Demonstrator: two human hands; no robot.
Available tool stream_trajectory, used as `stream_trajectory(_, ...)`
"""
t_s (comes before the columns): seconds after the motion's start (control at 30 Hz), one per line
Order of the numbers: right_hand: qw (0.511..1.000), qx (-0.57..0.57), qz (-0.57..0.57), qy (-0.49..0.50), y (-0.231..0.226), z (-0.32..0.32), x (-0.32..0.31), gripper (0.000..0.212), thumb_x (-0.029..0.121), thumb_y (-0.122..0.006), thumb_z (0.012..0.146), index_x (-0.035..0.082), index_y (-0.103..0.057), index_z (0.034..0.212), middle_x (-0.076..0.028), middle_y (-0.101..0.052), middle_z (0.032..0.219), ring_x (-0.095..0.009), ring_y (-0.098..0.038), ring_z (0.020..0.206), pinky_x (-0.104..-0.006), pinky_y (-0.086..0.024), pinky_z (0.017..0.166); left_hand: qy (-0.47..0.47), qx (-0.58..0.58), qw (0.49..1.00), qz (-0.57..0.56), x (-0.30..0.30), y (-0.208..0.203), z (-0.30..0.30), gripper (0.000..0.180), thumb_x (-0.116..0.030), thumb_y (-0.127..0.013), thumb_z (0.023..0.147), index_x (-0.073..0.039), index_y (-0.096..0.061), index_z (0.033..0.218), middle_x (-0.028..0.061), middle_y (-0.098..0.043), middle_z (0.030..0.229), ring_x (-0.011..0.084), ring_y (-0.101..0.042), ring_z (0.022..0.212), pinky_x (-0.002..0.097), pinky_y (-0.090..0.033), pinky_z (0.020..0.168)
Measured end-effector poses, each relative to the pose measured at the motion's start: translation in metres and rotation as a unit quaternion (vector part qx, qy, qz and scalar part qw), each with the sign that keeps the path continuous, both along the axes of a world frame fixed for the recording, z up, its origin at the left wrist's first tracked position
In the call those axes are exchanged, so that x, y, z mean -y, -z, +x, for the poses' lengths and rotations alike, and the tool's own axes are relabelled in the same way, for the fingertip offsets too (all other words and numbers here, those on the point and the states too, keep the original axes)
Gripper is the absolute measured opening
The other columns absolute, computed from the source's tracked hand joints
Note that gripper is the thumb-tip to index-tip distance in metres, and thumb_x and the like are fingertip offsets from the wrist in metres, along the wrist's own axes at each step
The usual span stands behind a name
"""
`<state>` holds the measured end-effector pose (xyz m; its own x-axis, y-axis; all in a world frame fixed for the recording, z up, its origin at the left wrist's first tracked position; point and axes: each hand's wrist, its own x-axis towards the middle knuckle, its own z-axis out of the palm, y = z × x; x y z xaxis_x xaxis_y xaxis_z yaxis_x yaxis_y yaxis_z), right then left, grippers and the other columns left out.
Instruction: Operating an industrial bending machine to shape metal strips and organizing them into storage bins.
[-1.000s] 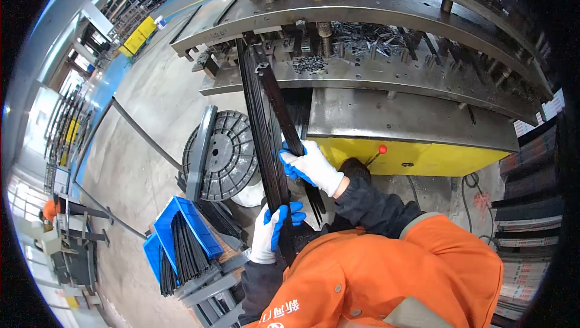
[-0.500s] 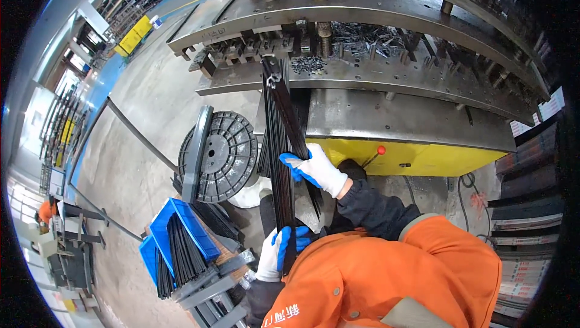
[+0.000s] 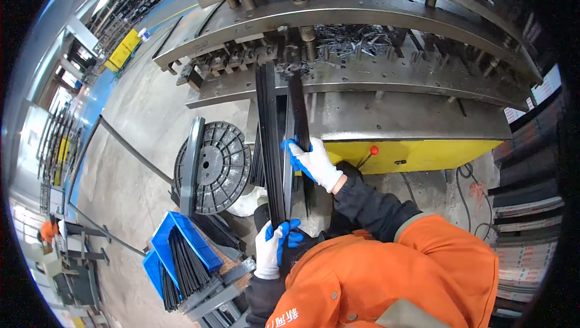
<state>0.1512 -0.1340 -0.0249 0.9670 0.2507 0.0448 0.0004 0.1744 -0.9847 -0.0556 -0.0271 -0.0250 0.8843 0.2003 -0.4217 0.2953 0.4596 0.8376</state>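
My left hand [image 3: 270, 250], in a white and blue glove, is closed around the lower end of a bundle of long black strips [image 3: 270, 140]. The bundle stands nearly upright in the view, its far end over the press's lower plate. My right hand [image 3: 318, 165], gloved alike, is closed around a second group of dark strips [image 3: 297, 101] just right of the bundle. A narrow gap shows between the two groups near the top. Lighter grey edges [image 3: 289, 171] show between my hands. How many strips each hand holds cannot be made out.
A steel press [image 3: 386, 77] with stacked plates and metal scraps [image 3: 356, 41] stands ahead, above a yellow panel with a red-knobbed lever [image 3: 373, 150]. To the left are a black reel [image 3: 220, 165] and blue bins [image 3: 208, 249] holding black strips. Stacked material [image 3: 525, 237] lines the right.
The right-hand strips, which leaned across the bundle's top, now stand apart and more parallel to it. The bundle's upper end has shifted slightly left. The whole view has shifted a little.
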Motion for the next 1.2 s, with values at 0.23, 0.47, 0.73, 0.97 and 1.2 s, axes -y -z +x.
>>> stream_trajectory(0.23,0.978,0.122,-0.155,0.063,-0.011,0.03,0.0,0.016,0.018,-0.061,0.079,0.002,-0.059,0.078,0.0,-0.049,0.058,-0.012,-0.039,0.05,-0.0275,-0.034,0.046,-0.012,-0.037,0.999,0.004,0.0,-0.021,0.013,0.028,-0.017,-0.058,0.087,0.003,-0.051,0.105,0.0175,-0.065,0.096,0.0179,-0.061,0.064,0.0231,-0.049,0.054)
stream_trajectory(0.47,0.991,0.011,-0.133,0.003,-0.021,0.044,-0.002,0.017,0.02,-0.059,0.078,0.003,-0.059,0.079,-0.002,-0.053,0.06,-0.015,-0.043,0.051,-0.0288,-0.037,0.048,-0.048,-0.021,0.998,0.016,0.006,-0.011,0.022,0.025,-0.016,-0.056,0.089,0.002,-0.052,0.105,0.017,-0.064,0.098,0.0153,-0.061,0.063,0.0223,-0.049,0.055)
stream_trajectory(0.73,0.994,0.03,-0.106,-0.008,-0.013,0.053,-0.003,0.016,0.018,-0.059,0.079,0.003,-0.059,0.08,0.0,-0.05,0.059,-0.013,-0.042,0.051,-0.0274,-0.036,0.047,-0.064,-0.029,0.997,0.027,0.011,-0.011,0.028,0.023,-0.016,-0.057,0.087,0.001,-0.053,0.102,0.0169,-0.064,0.096,0.0157,-0.059,0.062,0.0225,-0.047,0.051)
stream_trajectory(0.97,0.996,-0.069,-0.054,-0.001,-0.019,0.056,-0.005,0.018,0.021,-0.061,0.08,0.003,-0.061,0.082,0.0,-0.051,0.059,-0.011,-0.043,0.051,-0.025,-0.036,0.047,-0.065,-0.006,0.998,0.006,0.015,-0.022,0.032,0.021,-0.013,-0.055,0.089,0.001,-0.053,0.103,0.0176,-0.064,0.098,0.0155,-0.06,0.062,0.0214,-0.048,0.054)
stream_trajectory(1.2,0.991,0.038,-0.089,0.093,-0.032,0.073,-0.009,0.019,0.022,-0.06,0.082,0.003,-0.061,0.082,0.0,-0.052,0.061,-0.009,-0.042,0.05,-0.0237,-0.036,0.045,-0.069,0.008,0.998,0.01,0.025,-0.074,0.052,0.019,-0.014,-0.055,0.088,-0.001,-0.053,0.102,0.018,-0.064,0.096,0.0169,-0.061,0.062,0.0221,-0.049,0.053)
